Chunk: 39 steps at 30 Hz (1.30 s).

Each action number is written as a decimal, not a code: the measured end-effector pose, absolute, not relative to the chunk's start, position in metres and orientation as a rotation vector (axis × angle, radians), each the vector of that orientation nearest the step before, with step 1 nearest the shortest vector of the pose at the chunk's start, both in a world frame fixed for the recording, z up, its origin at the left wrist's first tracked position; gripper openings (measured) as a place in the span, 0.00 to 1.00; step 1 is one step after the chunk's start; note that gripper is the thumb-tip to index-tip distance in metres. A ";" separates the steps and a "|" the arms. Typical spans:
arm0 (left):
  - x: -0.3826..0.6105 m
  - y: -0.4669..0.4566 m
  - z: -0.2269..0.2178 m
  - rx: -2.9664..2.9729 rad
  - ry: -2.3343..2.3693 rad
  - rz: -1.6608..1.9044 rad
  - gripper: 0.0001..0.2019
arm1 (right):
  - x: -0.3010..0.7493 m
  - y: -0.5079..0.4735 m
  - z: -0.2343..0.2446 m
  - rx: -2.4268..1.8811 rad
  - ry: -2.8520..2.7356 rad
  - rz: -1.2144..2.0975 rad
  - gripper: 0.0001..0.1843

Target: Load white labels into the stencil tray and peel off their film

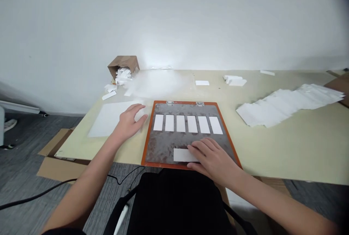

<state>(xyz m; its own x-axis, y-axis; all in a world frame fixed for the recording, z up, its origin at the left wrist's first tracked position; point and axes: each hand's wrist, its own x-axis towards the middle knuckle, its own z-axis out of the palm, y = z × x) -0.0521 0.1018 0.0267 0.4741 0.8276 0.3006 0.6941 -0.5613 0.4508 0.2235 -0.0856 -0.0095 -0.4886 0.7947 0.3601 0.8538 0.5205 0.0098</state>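
Note:
In front of me lies a grey board with an orange rim and two small metal hinges at its far edge. A row of several white rectangular cards is set across its middle. My right hand grips the right part of another white strip, held crosswise over the board's near edge; whether it is one piece or a stack I cannot tell. To the left of the board, my left hand has its fingers apart with nothing in them, above the edge of a translucent white sheet.
At the back left, a cardboard box lies on its side, spilling white pieces. Small white blocks sit at the back. A fanned row of white packets stretches along the right. An open carton stands below the table's left edge.

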 end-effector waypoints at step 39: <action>0.006 -0.010 0.050 3.101 0.670 0.579 0.14 | 0.254 -0.093 0.024 -1.385 -2.246 -0.511 0.10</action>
<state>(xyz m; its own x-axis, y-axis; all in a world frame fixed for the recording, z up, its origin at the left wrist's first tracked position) 0.0062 -0.0101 0.0503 0.8495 0.3839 0.3620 0.4137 -0.9104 -0.0055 0.2538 -0.0931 0.0242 -0.3946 0.7345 0.5521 0.9010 0.4272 0.0755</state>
